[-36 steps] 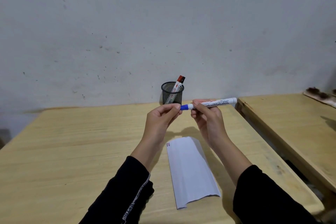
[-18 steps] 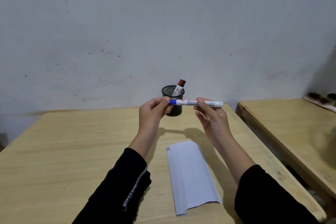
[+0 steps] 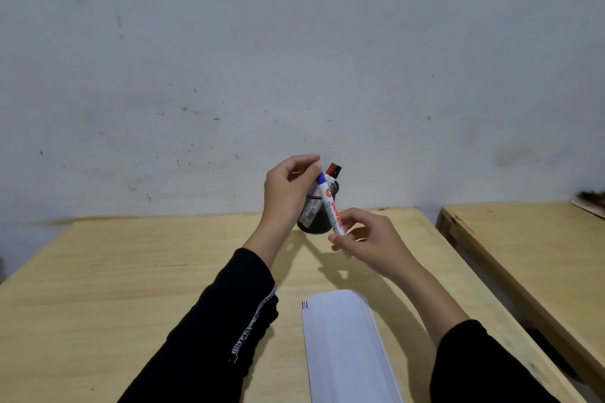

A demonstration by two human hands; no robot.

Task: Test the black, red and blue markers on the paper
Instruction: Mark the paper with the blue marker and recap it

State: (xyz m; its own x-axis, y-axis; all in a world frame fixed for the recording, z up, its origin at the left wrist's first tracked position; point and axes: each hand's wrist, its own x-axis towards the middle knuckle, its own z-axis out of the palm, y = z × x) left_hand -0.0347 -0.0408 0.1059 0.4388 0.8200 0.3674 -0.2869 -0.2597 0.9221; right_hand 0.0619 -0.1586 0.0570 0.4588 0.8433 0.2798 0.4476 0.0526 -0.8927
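Observation:
The blue marker (image 3: 330, 206), white-bodied with a blue cap, is tilted almost upright above the table, right in front of the black mesh cup (image 3: 314, 216). My left hand (image 3: 288, 190) pinches its blue capped top end. My right hand (image 3: 370, 242) holds its lower end between thumb and forefinger. The red marker (image 3: 334, 171) stands in the cup, its red and black top showing behind the blue one. I cannot pick out a black marker. The white paper (image 3: 347, 347) lies on the table below my hands, with short coloured strokes (image 3: 304, 305) at its top left corner.
The wooden table (image 3: 131, 271) stands against a grey wall. A second wooden table (image 3: 530, 239) sits to the right across a narrow gap, with a dark object (image 3: 591, 199) at its far edge.
The blue marker has swung from lying level between my hands to nearly upright. My left hand has risen with the capped end and my right hand has dropped. The camera has tilted up.

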